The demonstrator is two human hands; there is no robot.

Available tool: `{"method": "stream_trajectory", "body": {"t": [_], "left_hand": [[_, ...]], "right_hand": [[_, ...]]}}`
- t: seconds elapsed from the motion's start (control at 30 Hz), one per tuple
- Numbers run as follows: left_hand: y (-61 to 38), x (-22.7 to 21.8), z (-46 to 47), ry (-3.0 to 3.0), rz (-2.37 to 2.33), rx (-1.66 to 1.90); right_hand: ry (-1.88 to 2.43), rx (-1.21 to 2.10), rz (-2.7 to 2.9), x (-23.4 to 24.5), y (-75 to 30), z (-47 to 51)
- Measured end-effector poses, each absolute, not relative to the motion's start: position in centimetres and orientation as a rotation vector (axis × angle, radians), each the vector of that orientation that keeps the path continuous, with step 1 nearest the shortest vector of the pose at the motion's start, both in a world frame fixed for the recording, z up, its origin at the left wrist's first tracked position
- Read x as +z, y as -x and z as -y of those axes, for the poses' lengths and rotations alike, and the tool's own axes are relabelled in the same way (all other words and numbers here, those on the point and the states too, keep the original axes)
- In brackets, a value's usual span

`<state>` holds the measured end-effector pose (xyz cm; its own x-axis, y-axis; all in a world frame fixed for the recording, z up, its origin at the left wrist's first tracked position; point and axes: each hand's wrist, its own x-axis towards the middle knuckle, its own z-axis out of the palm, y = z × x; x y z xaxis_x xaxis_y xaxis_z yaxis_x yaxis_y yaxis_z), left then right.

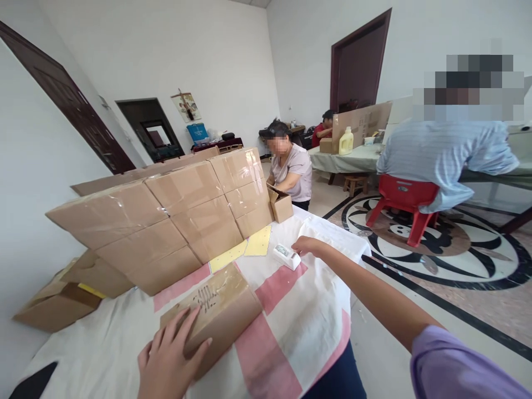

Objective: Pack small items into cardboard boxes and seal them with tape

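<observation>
My left hand lies with spread fingers on the near side of a closed cardboard box. Clear tape and a group of dark marks show on the box's top. Across the table, my right hand has its fingers bent at the far right end of a small white box with a greenish label. Its fingertips are partly hidden there. The white box rests on the pink and white tablecloth. Behind it lie yellow dotted sheets.
A wall of taped cardboard boxes stands along the table's far side. An open carton sits at its right end, more cartons at the left. A person is beyond; another sits on a red chair at the right.
</observation>
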<state>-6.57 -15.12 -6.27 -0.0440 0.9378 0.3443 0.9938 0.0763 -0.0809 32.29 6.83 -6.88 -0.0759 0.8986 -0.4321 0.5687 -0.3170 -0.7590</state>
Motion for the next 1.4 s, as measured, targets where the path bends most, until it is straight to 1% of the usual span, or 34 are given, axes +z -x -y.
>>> {"method": "stream_trajectory", "body": {"t": [0.27,0.57,0.73,0.9,1.13,1.4], "left_hand": [[7.0,-7.1,15.2,1.927,2.007,-0.308],[7.0,-7.4,15.3,1.918,2.028,-0.297],[7.1,-7.1,15.2,1.932,2.012,-0.291],[7.5,-7.2,15.1,1.952,1.954,-0.310],[8.0,-8.2,15.3,1.964,1.904,-0.436],[7.3,-6.8,15.5,2.000,1.938,-0.432]], "right_hand": [[1.871,1.209,1.619,-7.6,-32.1,-5.6],[2.119,1.060,1.856,-6.6,-29.9,-7.2],[2.224,1.043,2.001,-5.9,-28.2,-8.1],[2.351,1.028,2.017,-6.0,-27.5,-8.2],[2.315,1.137,1.867,-7.1,-28.5,-7.4],[2.113,1.206,1.710,-7.6,-29.6,-5.9]]}}
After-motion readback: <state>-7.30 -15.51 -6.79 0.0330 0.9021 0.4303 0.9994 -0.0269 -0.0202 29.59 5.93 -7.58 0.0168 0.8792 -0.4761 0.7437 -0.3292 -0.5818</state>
